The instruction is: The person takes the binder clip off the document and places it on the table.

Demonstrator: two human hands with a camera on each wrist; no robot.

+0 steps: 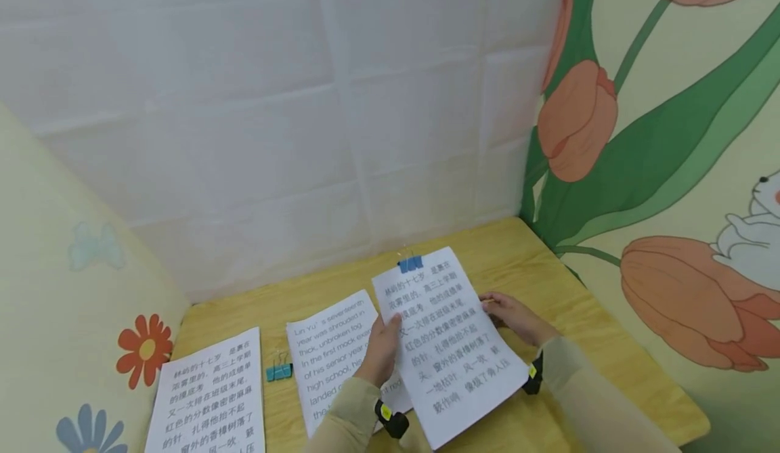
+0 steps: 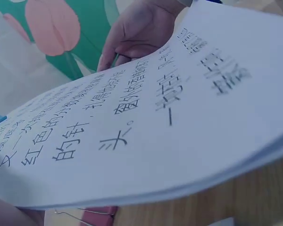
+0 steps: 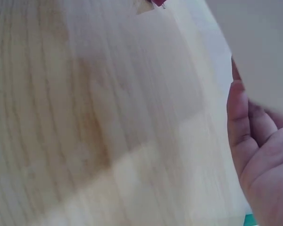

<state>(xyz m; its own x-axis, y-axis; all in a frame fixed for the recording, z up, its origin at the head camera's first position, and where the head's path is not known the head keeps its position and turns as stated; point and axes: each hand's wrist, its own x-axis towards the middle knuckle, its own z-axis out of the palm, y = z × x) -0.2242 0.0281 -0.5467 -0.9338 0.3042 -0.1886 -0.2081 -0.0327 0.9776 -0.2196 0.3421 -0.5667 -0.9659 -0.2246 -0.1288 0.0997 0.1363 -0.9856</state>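
Observation:
A stack of printed sheets with Chinese text, a blue binder clip on its top edge, is tilted up above the table. My left hand grips its left edge, thumb on the printed face. In the left wrist view the stack's pages fan slightly along the near edge. My right hand is at the right edge, fingers loosely bent. From the right wrist, the plain underside of the stack hides part of that hand's fingers.
English-printed sheets lie beneath and left of the raised stack. A teal binder clip sits between them and another Chinese-printed stack. A red binder clip shows below the raised stack. Walls stand behind the wooden table and at both sides.

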